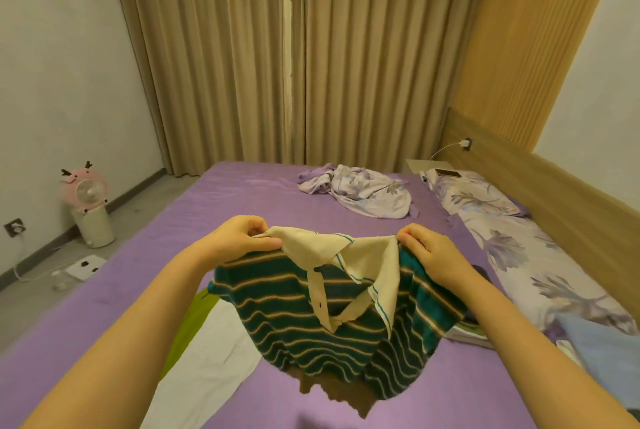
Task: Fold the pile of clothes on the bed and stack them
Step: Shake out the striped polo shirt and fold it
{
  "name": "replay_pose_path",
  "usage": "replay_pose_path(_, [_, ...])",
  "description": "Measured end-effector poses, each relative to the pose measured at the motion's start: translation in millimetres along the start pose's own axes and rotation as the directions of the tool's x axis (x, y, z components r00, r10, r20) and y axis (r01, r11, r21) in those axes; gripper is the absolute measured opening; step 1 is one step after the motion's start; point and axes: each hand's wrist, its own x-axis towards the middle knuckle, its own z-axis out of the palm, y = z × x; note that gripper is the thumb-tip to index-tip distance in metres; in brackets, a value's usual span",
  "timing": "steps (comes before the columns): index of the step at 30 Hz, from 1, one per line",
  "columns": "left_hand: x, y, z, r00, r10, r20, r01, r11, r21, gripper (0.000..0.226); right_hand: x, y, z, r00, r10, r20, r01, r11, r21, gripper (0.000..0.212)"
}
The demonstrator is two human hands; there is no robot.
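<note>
I hold a dark green striped polo shirt point(294, 318) with a cream collar up over the purple bed point(121, 297). My left hand point(239, 238) pinches the collar's left end, and my right hand point(426, 248) grips the shirt at the collar's right end. The shirt hangs down crumpled between them. Beneath it lie a white and lime green garment point(211, 352) and a brown piece point(332, 390). A folded light blue cloth point(602, 349) sits at the right, with a flat pale garment point(467, 333) under the shirt's right side.
A crumpled floral sheet point(360, 193) lies at the far side of the bed. Floral pillows point(512, 238) line the right edge by the wooden headboard point(554, 186). On the floor at left stand a pink fan point(88, 203) and a white scale point(85, 267).
</note>
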Motion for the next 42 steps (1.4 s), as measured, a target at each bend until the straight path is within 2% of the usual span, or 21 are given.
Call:
replay_pose_path(5, [13, -2, 12, 0.998, -0.029, -0.057, 0.026, 0.998, -0.055, 0.034, 10, 27, -2, 0.997, -0.034, 0.073, 0.039, 0.997, -0.070, 0.017])
replay_pose_path(9, [40, -22, 32, 0.993, -0.118, 0.013, 0.118, 0.993, 0.020, 0.049, 26, 56, 19, 0.984, 0.056, 0.170, -0.041, 0.995, -0.093, 0.019])
replay_pose_path(12, [65, -59, 68, 0.977, -0.191, 0.093, 0.181, 0.978, 0.106, 0.052, 33, 89, 53, 0.922, 0.191, 0.338, -0.139, 0.975, -0.173, 0.031])
replay_pose_path(15, [82, -103, 110, 0.959, -0.233, 0.163, 0.213, 0.968, 0.134, 0.038, 39, 126, 96, 0.848, 0.239, 0.473, -0.096, 0.947, -0.305, 0.025])
replay_pose_path(18, [106, -147, 147, 0.934, -0.269, 0.235, 0.244, 0.961, 0.130, 0.034, 48, 157, 139, 0.813, 0.331, 0.478, -0.147, 0.912, -0.382, 0.023])
replay_pose_path(22, [137, -188, 180, 0.920, -0.292, 0.263, 0.280, 0.957, 0.080, 0.032, 54, 185, 188, 0.752, 0.493, 0.437, -0.301, 0.847, -0.438, 0.018])
replay_pose_path(25, [163, -210, 194, 0.923, -0.266, 0.277, 0.264, 0.963, 0.048, 0.022, 63, 201, 218, 0.716, 0.583, 0.384, -0.458, 0.808, -0.371, 0.014])
replay_pose_path(27, [181, -222, 202, 0.928, -0.229, 0.294, 0.213, 0.973, 0.085, 0.021, 69, 212, 235, 0.712, 0.605, 0.356, -0.526, 0.796, -0.300, 0.021])
replay_pose_path(31, [213, -244, 215, 0.930, -0.197, 0.311, 0.161, 0.977, 0.139, 0.017, 79, 231, 265, 0.703, 0.650, 0.287, -0.666, 0.744, -0.056, 0.015])
replay_pose_path(37, [274, -272, 231, 0.946, -0.204, 0.252, 0.169, 0.973, 0.156, 0.018, 111, 265, 294, 0.752, 0.641, 0.152, -0.659, 0.731, 0.177, 0.010])
replay_pose_path(42, [323, -310, 262, 0.958, -0.246, 0.145, 0.208, 0.949, 0.238, 0.023, 146, 315, 341, 0.715, 0.675, 0.181, -0.694, 0.652, 0.305, 0.014])
